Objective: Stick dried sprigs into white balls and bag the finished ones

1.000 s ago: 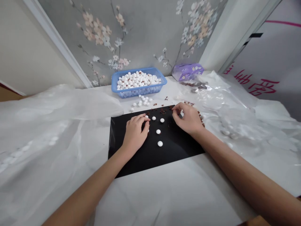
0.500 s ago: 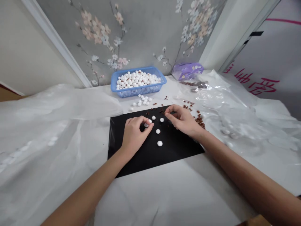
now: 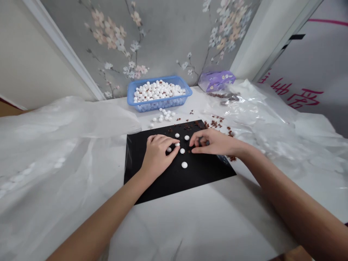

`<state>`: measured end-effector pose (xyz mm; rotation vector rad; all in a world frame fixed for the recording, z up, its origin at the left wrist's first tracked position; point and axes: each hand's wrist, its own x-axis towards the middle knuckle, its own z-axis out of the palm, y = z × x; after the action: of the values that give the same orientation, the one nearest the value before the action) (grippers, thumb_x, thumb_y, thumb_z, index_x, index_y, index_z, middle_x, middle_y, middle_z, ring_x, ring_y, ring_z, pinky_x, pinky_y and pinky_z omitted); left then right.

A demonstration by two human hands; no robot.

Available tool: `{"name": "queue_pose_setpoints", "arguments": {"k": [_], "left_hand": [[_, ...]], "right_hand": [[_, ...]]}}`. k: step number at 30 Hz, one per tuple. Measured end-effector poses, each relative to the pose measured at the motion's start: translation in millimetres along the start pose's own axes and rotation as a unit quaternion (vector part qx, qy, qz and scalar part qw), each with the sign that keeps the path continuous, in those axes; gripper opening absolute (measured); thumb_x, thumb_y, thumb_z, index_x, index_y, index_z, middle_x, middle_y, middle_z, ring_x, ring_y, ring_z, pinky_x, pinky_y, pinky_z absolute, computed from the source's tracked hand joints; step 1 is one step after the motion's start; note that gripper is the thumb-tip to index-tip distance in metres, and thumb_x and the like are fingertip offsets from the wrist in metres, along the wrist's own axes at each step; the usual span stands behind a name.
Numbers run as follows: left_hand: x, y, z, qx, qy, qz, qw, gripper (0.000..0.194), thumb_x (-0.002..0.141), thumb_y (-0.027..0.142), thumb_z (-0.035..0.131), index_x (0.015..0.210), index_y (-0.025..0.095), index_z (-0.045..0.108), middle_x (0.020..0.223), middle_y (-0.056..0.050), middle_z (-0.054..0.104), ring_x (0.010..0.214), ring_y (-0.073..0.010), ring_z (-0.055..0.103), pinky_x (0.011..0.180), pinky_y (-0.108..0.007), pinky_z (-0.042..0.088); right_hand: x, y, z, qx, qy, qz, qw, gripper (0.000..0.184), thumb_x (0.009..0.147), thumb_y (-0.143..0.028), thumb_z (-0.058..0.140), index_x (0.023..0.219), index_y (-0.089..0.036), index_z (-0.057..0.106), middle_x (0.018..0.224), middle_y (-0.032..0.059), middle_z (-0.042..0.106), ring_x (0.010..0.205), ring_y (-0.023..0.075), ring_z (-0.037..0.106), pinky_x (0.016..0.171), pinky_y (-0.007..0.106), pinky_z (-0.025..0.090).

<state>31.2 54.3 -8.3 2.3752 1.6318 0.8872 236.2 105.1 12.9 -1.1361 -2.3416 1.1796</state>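
Observation:
My left hand (image 3: pixel 160 154) pinches a small white ball (image 3: pixel 177 144) between thumb and forefinger, low over the black mat (image 3: pixel 154 190). Another white ball (image 3: pixel 169 149) lies close under its fingers. Several more balls rest on the mat between my hands, among them one white ball (image 3: pixel 182 151) near the left fingertips and one (image 3: pixel 184 165) nearer me. My right hand (image 3: pixel 213 142) is just to their right, its thumb and forefinger apart. A tiny brown piece (image 3: pixel 189 151) lies on the mat by its thumb tip.
Against the flowered wall stands a blue basket (image 3: pixel 133 103) full of white balls, with loose white balls (image 3: pixel 165 115) before it. Brown star-shaped bits (image 3: pixel 216 124) lie scattered at the mat's far right. Clear plastic bags (image 3: pixel 272 134) spread rightward; a purple packet (image 3: pixel 216 80) sits behind.
My right hand has come down and nearer me from the brown bits, and its fingers have parted. The left hand has shifted slightly right with its ball.

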Motion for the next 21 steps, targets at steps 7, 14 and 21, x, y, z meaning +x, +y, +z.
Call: {"name": "queue_pose_setpoints", "arguments": {"k": [7,14,21], "left_hand": [[0,3,0.1,0.026,0.038,-0.016,0.999,0.008,0.081,0.026,0.056,0.084,0.024,0.063,0.086,0.002,0.070,0.084,-0.0166,0.060,0.095,-0.039,0.029],[-3,5,-1.8,-0.019,0.066,0.033,0.997,0.009,0.082,0.026,0.055,0.088,0.022,0.060,0.083,0.002,0.071,0.082,-0.0148,0.061,0.093,-0.035,0.034],[0,4,-1.4,0.009,0.019,-0.017,1.000,0.007,0.081,0.026,0.054,0.084,0.025,0.060,0.087,0.002,0.069,0.089,-0.0179,0.059,0.094,-0.039,0.031]], "right_hand": [[2,-4,8,-0.017,0.008,-0.048,0.999,0.009,0.075,-0.020,0.057,0.079,-0.017,0.064,0.073,0.0006,0.062,0.054,0.0083,0.049,0.051,0.022,0.040],[2,-6,10,0.061,0.140,-0.008,0.988,0.011,0.074,-0.023,0.060,0.081,-0.015,0.063,0.046,-0.0061,0.049,0.043,0.0086,0.048,0.047,0.021,0.036],[5,-3,20,0.069,0.187,-0.019,0.980,0.017,0.074,-0.027,0.061,0.082,-0.015,0.070,0.057,0.0002,0.060,0.043,0.0086,0.049,0.045,0.022,0.037]]}}
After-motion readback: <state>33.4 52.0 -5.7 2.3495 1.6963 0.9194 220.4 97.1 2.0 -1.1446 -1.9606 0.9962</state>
